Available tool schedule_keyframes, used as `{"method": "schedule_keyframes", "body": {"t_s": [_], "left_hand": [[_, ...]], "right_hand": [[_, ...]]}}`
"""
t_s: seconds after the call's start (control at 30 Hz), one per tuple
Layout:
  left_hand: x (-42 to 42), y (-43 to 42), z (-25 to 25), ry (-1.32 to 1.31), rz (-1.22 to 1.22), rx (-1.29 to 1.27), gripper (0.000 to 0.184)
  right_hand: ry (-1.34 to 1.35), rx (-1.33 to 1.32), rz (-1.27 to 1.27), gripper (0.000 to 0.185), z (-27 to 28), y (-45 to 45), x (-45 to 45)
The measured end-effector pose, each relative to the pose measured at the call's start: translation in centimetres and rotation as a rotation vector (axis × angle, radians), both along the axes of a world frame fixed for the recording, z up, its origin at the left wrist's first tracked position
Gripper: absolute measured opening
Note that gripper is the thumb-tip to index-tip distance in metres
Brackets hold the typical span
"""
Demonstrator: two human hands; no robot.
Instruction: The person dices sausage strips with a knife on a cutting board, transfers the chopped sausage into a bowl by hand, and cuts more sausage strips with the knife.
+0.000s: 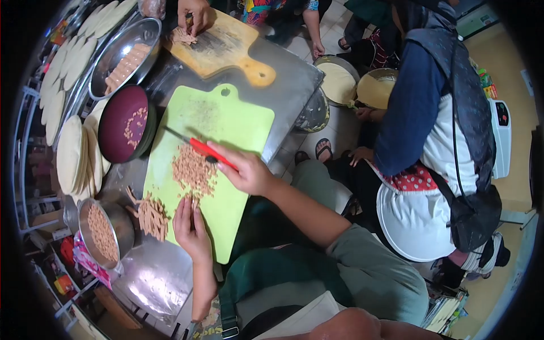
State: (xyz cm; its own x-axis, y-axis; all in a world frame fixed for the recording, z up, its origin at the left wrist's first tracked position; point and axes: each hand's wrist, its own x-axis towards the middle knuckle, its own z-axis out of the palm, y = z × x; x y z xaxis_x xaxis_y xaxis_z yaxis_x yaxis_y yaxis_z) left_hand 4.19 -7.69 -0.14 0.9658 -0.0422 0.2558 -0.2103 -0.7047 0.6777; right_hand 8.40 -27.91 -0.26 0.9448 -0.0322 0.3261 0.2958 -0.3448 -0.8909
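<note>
My right hand is closed around the red handle of a knife, whose blade points to the upper left over a light green cutting board. Under and beside the knife lies a heap of small diced sausage pieces. My left hand rests on the board below the heap, its fingers together and the tips on a few sausage strips. Left of this hand, a pile of uncut sausage strips lies at the board's edge.
A steel pot of diced sausage, a purple pan and a steel bowl stand left of the board, near stacked flatbreads. Another person's hand works at a wooden board. Co-workers sit to the right with round pans.
</note>
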Motion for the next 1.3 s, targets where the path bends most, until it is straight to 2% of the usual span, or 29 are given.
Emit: {"method": "schedule_keyframes", "body": {"t_s": [0.2, 0.27, 0.4, 0.43, 0.53, 0.73, 0.77, 0.87, 0.97, 1.13, 1.27, 1.3], "left_hand": [[0.2, 0.1, -0.4, -0.095, -0.023, -0.01, 0.027], [0.2, 0.2, -0.4, -0.086, -0.044, -0.053, 0.027], [0.2, 0.3, -0.5, -0.105, -0.055, -0.07, 0.027], [0.3, 0.4, -0.6, -0.119, -0.056, -0.07, 0.026], [0.4, 0.3, -0.8, -0.141, -0.052, -0.084, 0.024], [0.6, 0.1, -1.2, -0.187, -0.032, -0.098, 0.023], [0.6, 0.0, -1.3, -0.199, -0.019, -0.092, 0.023], [0.5, -0.2, -0.9, -0.285, -0.032, 0.011, 0.023], [0.9, 0.1, -0.7, -0.307, -0.066, 0.045, 0.021], [1.8, 1.1, -0.4, -0.235, -0.115, 0.053, 0.022], [1.5, 0.9, -0.9, -0.323, -0.091, 0.074, 0.022], [1.3, 0.7, -1.0, -0.372, -0.069, 0.089, 0.022]], "right_hand": [[-0.16, 0.047, -0.044, 0.043, -0.4, 0.5, 0.5], [-0.007, 0.056, -0.019, 0.044, 0.1, 0.3, 0.2], [-0.062, 0.042, -0.054, 0.043, -0.4, 0.4, 0.6], [0.015, 0.071, -0.023, 0.043, -0.2, 0.3, 0.4], [-0.008, 0.116, -0.028, 0.042, -0.1, 0.5, 0.4], [0.22, 0.19, 0.005, 0.043, -0.5, 0.1, 1.0], [0.054, 0.228, 0.016, 0.043, -1.0, 0.2, 1.2], [0.08, 0.166, 0.004, 0.042, -1.4, -0.1, 1.5], [0.145, 0.274, 0.036, 0.044, -1.7, 0.1, 2.0], [0.227, 0.218, 0.078, 0.043, -0.4, 0.2, -0.5], [0.232, 0.071, 0.083, 0.042, 1.6, 1.1, -4.9], [0.206, -0.042, 0.064, 0.041, 1.9, 1.3, -5.7]]}}
